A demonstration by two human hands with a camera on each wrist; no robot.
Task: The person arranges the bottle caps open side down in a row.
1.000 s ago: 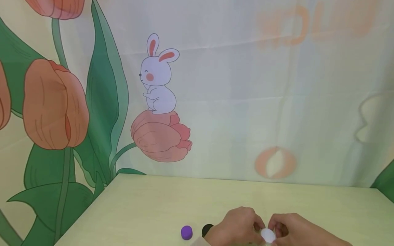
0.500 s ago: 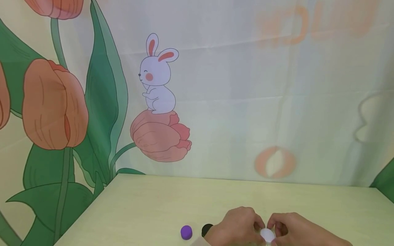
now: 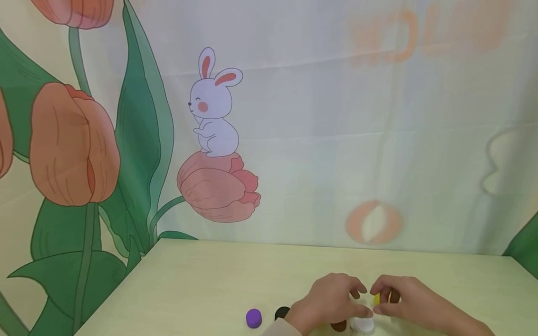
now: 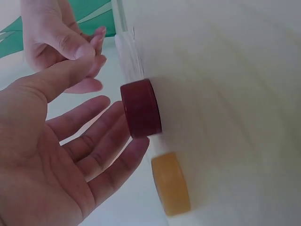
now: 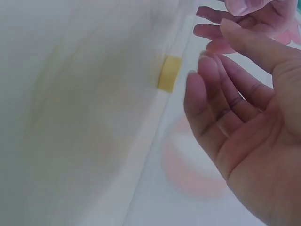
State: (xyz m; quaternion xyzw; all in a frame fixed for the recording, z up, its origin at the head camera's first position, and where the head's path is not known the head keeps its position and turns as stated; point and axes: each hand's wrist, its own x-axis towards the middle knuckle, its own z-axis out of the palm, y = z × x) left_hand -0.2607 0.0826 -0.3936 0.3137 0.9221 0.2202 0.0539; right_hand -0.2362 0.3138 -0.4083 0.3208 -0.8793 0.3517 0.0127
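Note:
My left hand (image 3: 329, 298) hovers over a white round piece (image 3: 364, 325), its fingers loosely bent and holding nothing. Facing it, my right hand (image 3: 409, 298) has relaxed fingers and also holds nothing. The white piece lies on the table just below the fingertips. Partly hidden under the left hand is a brown round piece (image 3: 338, 325); in the left wrist view a dark red short cylinder (image 4: 141, 108) stands near the left fingers. A yellow piece (image 3: 376, 298) shows behind the right fingers, and sits apart from them in the right wrist view (image 5: 169, 73).
Left of the hands, a purple short cylinder (image 3: 254, 318) and a black one (image 3: 282, 312) stand on the pale table (image 3: 201, 280). An orange-yellow piece (image 4: 170, 183) appears in the left wrist view. A printed curtain (image 3: 302, 140) hangs behind the table.
Both hands have let go of the white round piece and lifted slightly away from it. The brown and yellow pieces have come into sight.

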